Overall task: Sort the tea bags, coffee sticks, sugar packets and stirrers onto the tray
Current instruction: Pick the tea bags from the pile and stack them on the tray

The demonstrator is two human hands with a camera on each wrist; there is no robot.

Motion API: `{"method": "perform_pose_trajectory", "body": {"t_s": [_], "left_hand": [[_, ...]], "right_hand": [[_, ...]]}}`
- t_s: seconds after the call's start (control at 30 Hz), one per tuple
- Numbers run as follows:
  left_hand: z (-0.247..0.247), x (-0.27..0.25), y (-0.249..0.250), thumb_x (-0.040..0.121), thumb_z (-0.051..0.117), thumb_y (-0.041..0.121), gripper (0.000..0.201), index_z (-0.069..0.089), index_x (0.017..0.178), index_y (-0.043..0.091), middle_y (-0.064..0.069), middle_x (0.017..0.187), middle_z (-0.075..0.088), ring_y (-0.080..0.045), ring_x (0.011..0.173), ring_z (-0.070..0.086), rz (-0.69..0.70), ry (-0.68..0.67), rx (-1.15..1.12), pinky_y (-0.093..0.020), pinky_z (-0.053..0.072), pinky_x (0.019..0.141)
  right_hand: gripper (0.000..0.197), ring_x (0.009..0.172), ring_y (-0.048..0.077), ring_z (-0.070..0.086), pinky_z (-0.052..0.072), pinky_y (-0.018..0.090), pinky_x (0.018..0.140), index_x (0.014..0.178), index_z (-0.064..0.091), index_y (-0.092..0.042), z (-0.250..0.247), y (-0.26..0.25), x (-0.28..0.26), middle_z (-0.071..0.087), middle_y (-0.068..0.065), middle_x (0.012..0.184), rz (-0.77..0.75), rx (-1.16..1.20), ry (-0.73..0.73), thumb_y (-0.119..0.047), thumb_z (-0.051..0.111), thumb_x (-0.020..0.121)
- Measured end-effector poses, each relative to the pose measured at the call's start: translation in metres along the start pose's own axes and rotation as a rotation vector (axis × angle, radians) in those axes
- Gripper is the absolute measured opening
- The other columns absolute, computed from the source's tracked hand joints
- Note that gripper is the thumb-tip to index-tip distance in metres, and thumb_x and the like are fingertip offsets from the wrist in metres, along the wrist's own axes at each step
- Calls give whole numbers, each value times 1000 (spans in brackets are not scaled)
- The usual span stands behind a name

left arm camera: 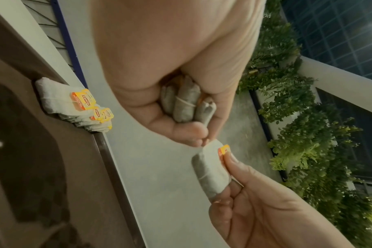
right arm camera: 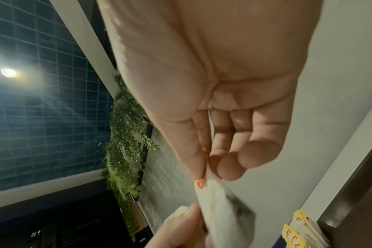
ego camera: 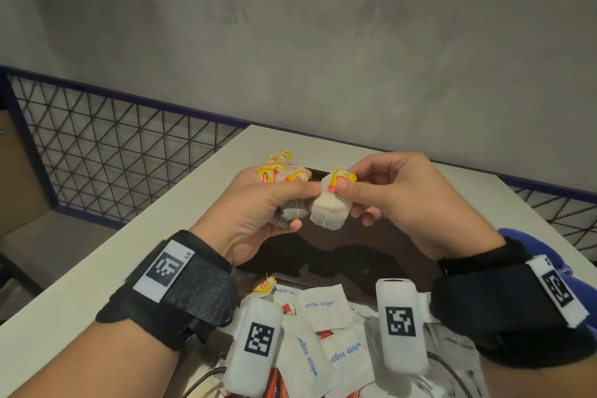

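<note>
- The white table (ego camera: 97, 268) carries everything; its far edge runs under the grey wall, and a wire mesh fence (ego camera: 106, 152) stands off its left edge.
- The dark brown tray (ego camera: 323, 249) lies on the table under both raised hands, its far rim near the table's far edge.
- The left hand (ego camera: 258, 213) is closed in a fist round a bundle of tea bags (left arm camera: 186, 104), yellow tags sticking out at the top; its thumb tip touches the bag the other hand holds.
- The right hand (ego camera: 403, 194) pinches one single tea bag (ego camera: 329, 210) by its yellow tag, thumb against forefinger, the other fingers loosely curled behind; the bag hangs above the tray, just beside the bundle.
- A stack of tea bags (left arm camera: 74, 107) leans at the tray's far rim, left of centre, tags up.
- White sugar packets (ego camera: 323, 307) lie heaped at the table's near edge, just short of the tray's near rim.
- One loose yellow tea tag (ego camera: 265, 284) lies at the tray's near rim, beside the sugar.
</note>
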State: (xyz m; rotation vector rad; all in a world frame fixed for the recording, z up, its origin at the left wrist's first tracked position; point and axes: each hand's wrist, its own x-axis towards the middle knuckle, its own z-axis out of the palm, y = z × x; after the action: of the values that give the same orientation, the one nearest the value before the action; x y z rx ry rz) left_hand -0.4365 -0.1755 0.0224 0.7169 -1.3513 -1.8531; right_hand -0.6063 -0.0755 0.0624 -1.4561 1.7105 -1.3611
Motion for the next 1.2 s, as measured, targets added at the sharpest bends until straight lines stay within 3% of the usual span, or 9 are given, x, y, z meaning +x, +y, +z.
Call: {"method": "perform_pose_trajectory", "body": {"t_s": [0.13,0.27,0.4,0.53,0.73,0.87,1.07,1.2], "left_hand": [[-2,4,0,74,89,13,46,71,115,1,-9,85,71,-15,68,68,49,88,-13,-23,49,47],[3,0,-2,77,88,15,39,71,110,3,-10,79,70,-16,68,67,55,31,69,-24,49,48],[5,-2,-4,74,90,15,35,73,105,9,-10,84,73,-17,72,70,77,2,150,-25,50,51],[5,-1,-3,72,92,17,39,73,105,11,-8,87,74,-16,73,69,85,-6,194,-25,51,53],[5,0,-6,75,90,17,32,74,102,9,-8,83,73,-13,66,66,78,-36,224,-25,49,53],[4,0,-5,76,88,15,24,72,93,13,-3,73,70,-11,62,65,52,-59,196,-24,46,49],[3,-1,-3,77,86,14,22,70,92,13,-5,74,70,-11,59,63,41,-77,160,-25,45,49],[1,0,-3,79,85,13,22,70,95,12,-7,75,70,-13,61,64,22,-51,131,-24,45,48]], "right_hand": [[13,60,18,65,53,32,54,88,76,-3,0,2,2,76,14,78,75,49,65,-15,81,85],[20,64,23,67,58,29,55,95,73,3,3,1,1,76,21,88,171,170,32,-14,79,86],[22,71,26,69,58,27,55,98,73,2,7,1,1,74,27,96,240,283,-9,-15,78,84],[29,68,24,72,58,27,55,97,74,-1,6,1,2,76,20,91,264,362,-24,-19,81,76],[27,72,27,69,58,28,55,97,75,1,10,1,1,74,27,97,263,330,-10,-17,82,78],[25,71,25,70,58,30,58,99,74,2,10,-1,1,75,25,98,237,282,23,-16,81,82],[18,74,30,74,60,29,60,90,76,-4,14,0,0,77,16,88,133,91,98,-18,83,82],[14,69,20,70,57,30,61,84,76,-10,15,2,0,75,14,82,33,-41,120,-22,84,82]]}}
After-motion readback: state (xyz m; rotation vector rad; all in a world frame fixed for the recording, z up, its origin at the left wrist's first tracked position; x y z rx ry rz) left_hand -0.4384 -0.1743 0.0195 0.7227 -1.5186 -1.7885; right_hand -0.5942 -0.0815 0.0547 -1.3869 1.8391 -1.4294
